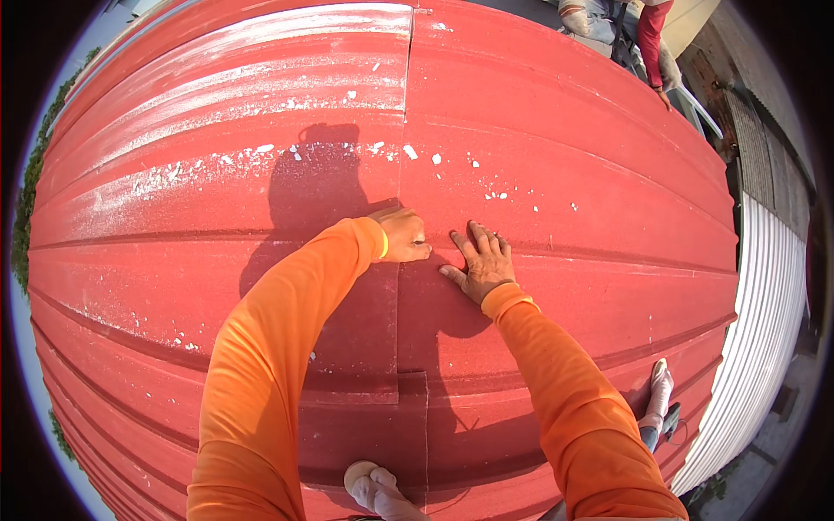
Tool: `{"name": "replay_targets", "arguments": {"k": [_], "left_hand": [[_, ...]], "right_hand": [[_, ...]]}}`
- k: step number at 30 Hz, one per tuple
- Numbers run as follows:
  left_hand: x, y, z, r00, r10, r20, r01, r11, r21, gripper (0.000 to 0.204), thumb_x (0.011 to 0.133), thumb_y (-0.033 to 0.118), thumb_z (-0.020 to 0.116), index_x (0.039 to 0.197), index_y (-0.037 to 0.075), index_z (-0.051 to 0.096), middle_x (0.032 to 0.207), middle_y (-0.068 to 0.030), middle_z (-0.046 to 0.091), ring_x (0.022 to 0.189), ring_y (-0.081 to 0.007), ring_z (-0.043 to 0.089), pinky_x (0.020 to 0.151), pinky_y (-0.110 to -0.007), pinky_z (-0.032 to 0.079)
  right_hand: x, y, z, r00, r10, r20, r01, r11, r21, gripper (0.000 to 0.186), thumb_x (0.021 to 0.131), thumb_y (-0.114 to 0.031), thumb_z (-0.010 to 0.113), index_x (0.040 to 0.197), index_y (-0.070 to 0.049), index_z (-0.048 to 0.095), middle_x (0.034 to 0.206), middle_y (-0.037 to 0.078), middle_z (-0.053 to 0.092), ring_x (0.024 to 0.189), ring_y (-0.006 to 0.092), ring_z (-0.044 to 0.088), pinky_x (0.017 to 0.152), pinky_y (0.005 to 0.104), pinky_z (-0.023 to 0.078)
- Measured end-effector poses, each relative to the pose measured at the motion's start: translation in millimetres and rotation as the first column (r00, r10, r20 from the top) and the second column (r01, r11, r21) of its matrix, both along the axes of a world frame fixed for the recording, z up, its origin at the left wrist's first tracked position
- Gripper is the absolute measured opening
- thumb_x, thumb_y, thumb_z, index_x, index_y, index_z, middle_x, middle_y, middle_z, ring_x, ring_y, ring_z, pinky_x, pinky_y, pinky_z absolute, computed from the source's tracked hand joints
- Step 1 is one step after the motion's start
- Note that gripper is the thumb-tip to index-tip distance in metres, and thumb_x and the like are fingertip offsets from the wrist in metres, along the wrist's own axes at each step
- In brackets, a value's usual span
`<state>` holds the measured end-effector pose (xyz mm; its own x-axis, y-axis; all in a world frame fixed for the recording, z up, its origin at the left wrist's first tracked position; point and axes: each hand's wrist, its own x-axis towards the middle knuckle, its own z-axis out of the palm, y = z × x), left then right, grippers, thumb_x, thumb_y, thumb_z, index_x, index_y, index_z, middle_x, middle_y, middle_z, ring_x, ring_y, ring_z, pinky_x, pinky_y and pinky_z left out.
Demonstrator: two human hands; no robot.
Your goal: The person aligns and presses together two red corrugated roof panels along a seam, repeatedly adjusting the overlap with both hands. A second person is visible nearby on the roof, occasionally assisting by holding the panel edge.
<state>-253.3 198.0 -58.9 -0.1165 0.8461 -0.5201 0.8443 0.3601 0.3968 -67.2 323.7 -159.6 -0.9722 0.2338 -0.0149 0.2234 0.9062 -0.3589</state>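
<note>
Two ribbed red metal roof sheets meet at an overlap under my hands, the left sheet (139, 286) lying over the right sheet (599, 286). The seam (398, 317) runs away from me. At this seam my left hand (403, 234) is closed, knuckles up and fingers curled down at the metal; whatever it grips, if anything, is hidden. A yellow band (383, 244) shows at that cuff. Just to the right, my right hand (483, 262) lies flat on the right sheet, fingers spread and holding nothing. Both arms wear orange sleeves. White flakes (436, 159) are scattered beyond my hands.
One of my feet (373, 486) stands near the seam, the other (660, 391) toward the right edge. At the far right, another person's red sleeve (651, 43) reaches down to the roof edge. Lower white corrugated sheeting (754, 286) lies past the right edge.
</note>
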Motion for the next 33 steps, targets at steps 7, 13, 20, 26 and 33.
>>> {"name": "replay_targets", "arguments": {"k": [7, 13, 20, 26, 33], "left_hand": [[7.8, 6.7, 15.2, 1.0, -0.019, 0.005, 0.019, 0.999, -0.038, 0.044, 0.084, 0.029, 0.056, 0.051, 0.001, 0.054, 0.043, -0.013, 0.054, 0.042, -0.0291, 0.055, 0.05, -0.04, 0.046], [9.6, 16.3, 20.0, 0.999, -0.032, 0.001, 0.031, 0.978, -0.208, 0.042, 0.081, 0.035, 0.057, 0.062, -0.001, 0.065, 0.066, -0.0208, 0.064, 0.067, -0.0383, 0.064, 0.068, -0.044, 0.052], [10.4, 7.1, 22.9, 0.993, -0.058, -0.1, 0.064, 0.997, 0.052, 0.039, 0.082, 0.026, 0.058, 0.052, 0.0, 0.053, 0.049, -0.0178, 0.048, 0.047, -0.037, 0.049, 0.052, -0.046, 0.041], [9.0, 2.1, 7.7, 0.998, -0.005, -0.069, 0.004, 1.0, -0.009, 0.039, 0.083, 0.025, 0.058, 0.053, 0.001, 0.054, 0.048, -0.0175, 0.049, 0.048, -0.0359, 0.05, 0.053, -0.045, 0.042], [12.0, 9.3, 11.0, 0.987, 0.159, -0.003, -0.157, 0.977, -0.144, 0.027, 0.087, 0.016, 0.059, 0.065, 0.001, 0.06, 0.063, -0.0112, 0.064, 0.066, -0.0277, 0.066, 0.066, -0.039, 0.052]], "right_hand": [[-1.5, -0.5, 1.1, 1.0, -0.004, 0.025, 0.004, 1.0, -0.017, 0.073, 0.085, -0.065, 0.055, 0.144, -0.024, 0.041, 0.151, 0.015, 0.033, 0.14, 0.0305, 0.032, 0.114, 0.0498, 0.023], [1.5, 2.9, -0.1, 1.0, -0.001, 0.031, 0.001, 1.0, -0.006, 0.073, 0.086, -0.067, 0.051, 0.144, -0.024, 0.04, 0.152, 0.015, 0.032, 0.14, 0.0303, 0.031, 0.115, 0.0492, 0.022], [-1.1, 1.9, -8.8, 1.0, -0.002, -0.018, 0.002, 1.0, -0.021, 0.073, 0.087, -0.068, 0.048, 0.145, -0.023, 0.041, 0.152, 0.015, 0.033, 0.141, 0.0298, 0.03, 0.115, 0.0494, 0.021], [0.5, -0.9, -4.9, 1.0, -0.008, -0.014, 0.007, 0.999, -0.032, 0.074, 0.087, -0.069, 0.047, 0.144, -0.023, 0.042, 0.151, 0.016, 0.034, 0.141, 0.0299, 0.03, 0.115, 0.0495, 0.021], [0.6, 2.5, -11.4, 0.998, -0.03, -0.055, 0.029, 1.0, -0.009, 0.073, 0.087, -0.07, 0.047, 0.143, -0.023, 0.043, 0.15, 0.014, 0.036, 0.14, 0.0292, 0.031, 0.114, 0.0492, 0.022]]}}
